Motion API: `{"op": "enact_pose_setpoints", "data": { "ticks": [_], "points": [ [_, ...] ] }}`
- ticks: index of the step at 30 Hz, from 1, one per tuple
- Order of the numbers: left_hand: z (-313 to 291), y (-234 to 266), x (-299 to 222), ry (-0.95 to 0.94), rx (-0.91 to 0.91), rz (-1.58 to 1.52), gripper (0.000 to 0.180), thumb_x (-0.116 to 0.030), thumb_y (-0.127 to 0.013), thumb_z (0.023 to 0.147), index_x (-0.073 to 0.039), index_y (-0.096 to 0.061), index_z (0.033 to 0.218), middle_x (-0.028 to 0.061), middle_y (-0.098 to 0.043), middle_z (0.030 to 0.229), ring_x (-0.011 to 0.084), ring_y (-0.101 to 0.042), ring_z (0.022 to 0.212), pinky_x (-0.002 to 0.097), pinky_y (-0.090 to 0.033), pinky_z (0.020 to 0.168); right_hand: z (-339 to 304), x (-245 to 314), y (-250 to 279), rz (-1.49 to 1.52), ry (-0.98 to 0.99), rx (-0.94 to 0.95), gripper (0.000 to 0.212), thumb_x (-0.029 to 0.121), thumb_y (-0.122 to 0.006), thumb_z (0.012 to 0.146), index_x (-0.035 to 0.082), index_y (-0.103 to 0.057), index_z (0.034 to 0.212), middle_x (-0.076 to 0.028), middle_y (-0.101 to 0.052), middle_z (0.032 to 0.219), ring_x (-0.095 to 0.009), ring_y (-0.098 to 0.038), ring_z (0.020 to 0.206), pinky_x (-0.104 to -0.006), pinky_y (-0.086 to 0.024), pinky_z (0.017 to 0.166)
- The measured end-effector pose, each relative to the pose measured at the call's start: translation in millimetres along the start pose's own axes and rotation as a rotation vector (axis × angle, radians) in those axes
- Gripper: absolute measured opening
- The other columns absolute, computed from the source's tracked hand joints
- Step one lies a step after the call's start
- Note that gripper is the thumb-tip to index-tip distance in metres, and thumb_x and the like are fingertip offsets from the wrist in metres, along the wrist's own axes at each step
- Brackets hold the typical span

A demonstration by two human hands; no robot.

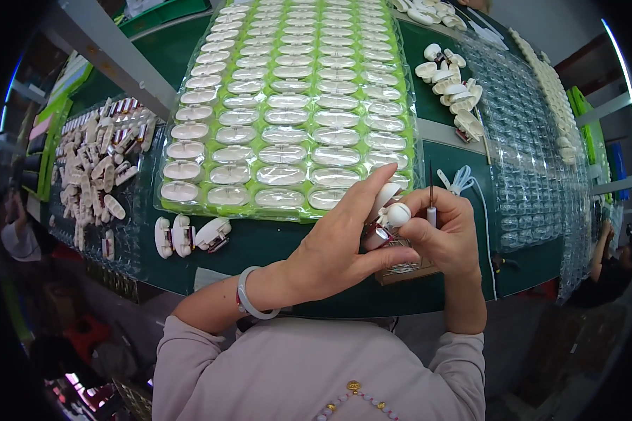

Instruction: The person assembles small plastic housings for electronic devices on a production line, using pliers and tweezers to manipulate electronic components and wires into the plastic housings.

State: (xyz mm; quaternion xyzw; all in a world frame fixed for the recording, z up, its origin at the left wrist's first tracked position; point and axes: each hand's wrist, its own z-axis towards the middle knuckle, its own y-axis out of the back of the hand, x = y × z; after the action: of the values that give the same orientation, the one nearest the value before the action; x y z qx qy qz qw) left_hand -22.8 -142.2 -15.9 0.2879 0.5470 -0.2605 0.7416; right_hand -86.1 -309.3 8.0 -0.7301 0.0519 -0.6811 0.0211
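Note:
My left hand [333,235] wraps round a small white plastic housing [387,196] with a white ball-shaped part [399,215] and a shiny reddish cylinder [376,238] on it. Pinched close against the same unit, my right hand [448,228] also has a thin tool [432,200] between its fingers, its dark shaft pointing up and its light part lower down. Where the right fingertips meet the unit is partly hidden. Below both hands stands a brown box [405,274] with many thin metal pieces in it.
Ahead lies a large green tray [274,210] with rows of white oval pieces under clear plastic. Three white units [182,236] rest at its near left corner. Loose white parts [95,172] pile up at left, more [453,91] at right beside clear blister trays [534,182]. A pale cable [486,231] hangs nearby.

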Motion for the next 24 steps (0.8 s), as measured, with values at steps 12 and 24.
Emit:
{"op": "enact_pose_setpoints", "data": {
  "ticks": [12,24],
  "points": [
    [-9.7,17.0,8.8,0.430,0.083,-1.141,0.063,-0.044,-0.052,0.086,-0.003,-0.033,0.131,0.0081,-0.051,0.085,0.0100,-0.049,0.064,0.0194,-0.041,0.049,-6.4,0.2,-7.5,-0.455,0.257,-0.209,0.037,0.006,-0.069,0.072,-0.003,-0.056,0.105,-0.011,-0.058,0.098,-0.018,-0.057,0.089,-0.0252,-0.044,0.076],
    [-14.4,20.8,-1.2,0.341,0.077,-0.678,0.066,-0.023,-0.052,0.090,-0.008,-0.011,0.138,0.0089,-0.050,0.098,0.0130,-0.054,0.078,0.0231,-0.048,0.059,-2.2,-20.0,-14.6,-0.261,0.188,-0.052,0.038,0.016,-0.062,0.083,-0.002,-0.051,0.114,-0.014,-0.058,0.106,-0.019,-0.057,0.097,-0.0277,-0.044,0.082]
  ]
}}
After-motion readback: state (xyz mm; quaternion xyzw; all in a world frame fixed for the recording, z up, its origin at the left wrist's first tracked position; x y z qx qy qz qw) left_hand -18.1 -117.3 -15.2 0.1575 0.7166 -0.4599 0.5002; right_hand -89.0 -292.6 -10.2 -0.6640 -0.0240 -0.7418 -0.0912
